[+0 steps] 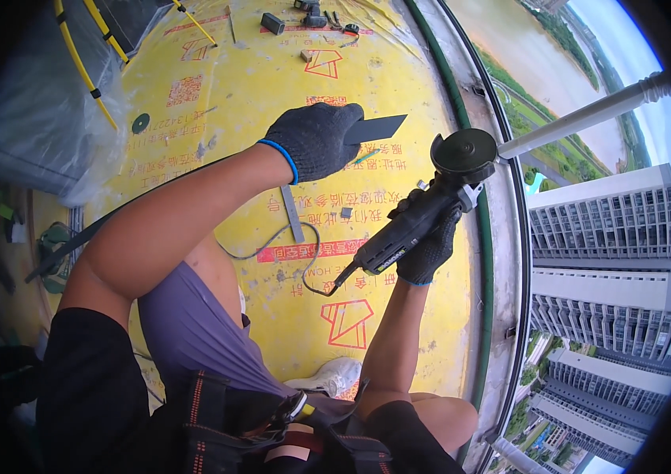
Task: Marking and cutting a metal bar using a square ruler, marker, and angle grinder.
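Note:
My left hand (316,142), in a dark knit glove, is closed around a long dark grey strip (380,129) near its slanted end. The strip's other end reaches back behind my left forearm to the far left. In my gloved right hand (434,245) I hold a black corded angle grinder (389,241) by its body. Its round disc (464,152) sits at the top, right of the strip's end and apart from it. Whether the disc is turning I cannot tell. From the grinder's lower end a black cord (318,272) curls across the floor.
Yellow printed sheeting (422,332) covers the floor. On it lie a short grey strip (292,215), a small grey offcut (346,212), a loose disc (140,123), a dark block (272,24) and a drill (313,17). Along the right runs a ledge (501,261) with a white pole (588,114) beyond.

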Demonstrator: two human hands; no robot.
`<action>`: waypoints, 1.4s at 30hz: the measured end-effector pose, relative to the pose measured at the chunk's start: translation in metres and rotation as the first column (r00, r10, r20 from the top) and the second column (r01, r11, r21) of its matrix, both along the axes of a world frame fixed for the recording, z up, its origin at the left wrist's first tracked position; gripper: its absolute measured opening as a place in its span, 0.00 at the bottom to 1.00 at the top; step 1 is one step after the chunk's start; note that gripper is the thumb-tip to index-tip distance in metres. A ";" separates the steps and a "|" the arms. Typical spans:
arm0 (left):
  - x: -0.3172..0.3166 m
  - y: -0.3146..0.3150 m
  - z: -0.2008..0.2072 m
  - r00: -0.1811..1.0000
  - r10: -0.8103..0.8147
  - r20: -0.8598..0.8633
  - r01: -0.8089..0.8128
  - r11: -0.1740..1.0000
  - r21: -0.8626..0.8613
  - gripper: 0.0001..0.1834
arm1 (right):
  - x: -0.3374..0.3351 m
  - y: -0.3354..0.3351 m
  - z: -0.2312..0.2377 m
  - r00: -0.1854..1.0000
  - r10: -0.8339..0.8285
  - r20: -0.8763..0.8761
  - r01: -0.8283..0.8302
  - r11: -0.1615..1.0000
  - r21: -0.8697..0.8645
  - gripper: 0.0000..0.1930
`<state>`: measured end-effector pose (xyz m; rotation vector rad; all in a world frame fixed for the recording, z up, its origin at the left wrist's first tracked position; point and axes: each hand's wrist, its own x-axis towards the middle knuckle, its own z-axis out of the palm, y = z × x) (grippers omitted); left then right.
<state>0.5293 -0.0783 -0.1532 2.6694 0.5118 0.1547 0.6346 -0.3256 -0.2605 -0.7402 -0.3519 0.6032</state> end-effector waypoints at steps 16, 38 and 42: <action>0.002 0.000 -0.005 1.000 -0.008 -0.022 0.008 1.000 -0.030 0.25 | 0.004 -0.021 0.001 0.998 -0.061 -0.008 0.061 0.996 0.067 0.38; 0.007 0.004 -0.016 0.993 0.050 0.103 -0.056 0.997 0.059 0.21 | -0.047 0.021 -0.011 0.991 0.059 0.118 0.014 0.845 -0.535 0.14; 0.007 0.003 -0.017 0.995 0.056 0.081 -0.060 0.997 0.052 0.20 | -0.048 0.023 -0.007 0.988 0.032 0.148 0.049 0.857 -0.513 0.16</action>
